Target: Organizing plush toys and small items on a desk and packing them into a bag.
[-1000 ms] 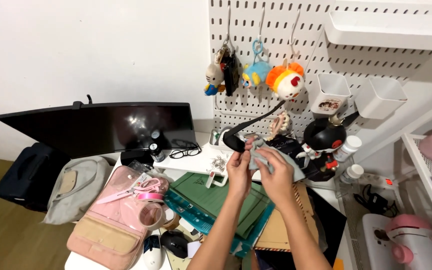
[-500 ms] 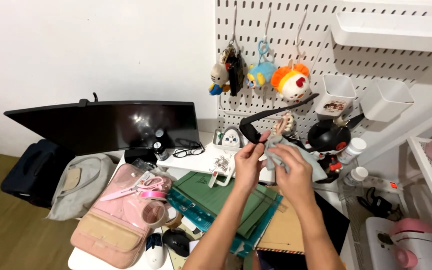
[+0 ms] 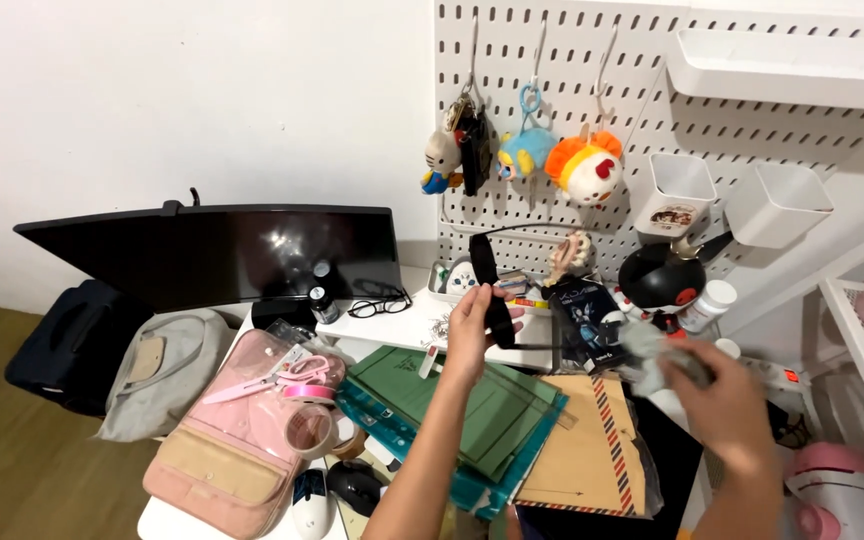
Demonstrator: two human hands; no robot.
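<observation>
My left hand (image 3: 472, 325) holds a pair of black sunglasses (image 3: 490, 285) upright above the white monitor riser (image 3: 392, 325), their thin arms opening toward the pegboard. Out to the right, my right hand (image 3: 722, 400) grips a crumpled grey cloth (image 3: 652, 355), blurred with motion, over the black desk area near the white pill bottles. The two hands are well apart. Below them lie green folders (image 3: 452, 400) and a brown striped envelope (image 3: 582, 450).
A dark monitor (image 3: 212, 250) stands at the left, with clear glasses (image 3: 377, 302) in front. A pink pouch (image 3: 232, 440) with scissors and tape, mice, a grey bag (image 3: 152, 370), plush toys on the white pegboard (image 3: 752, 120), a round black figure (image 3: 657, 275) and white bins crowd the desk.
My right hand has pulled away to the right with the grey cloth. The left hand keeps the sunglasses, now turned more upright.
</observation>
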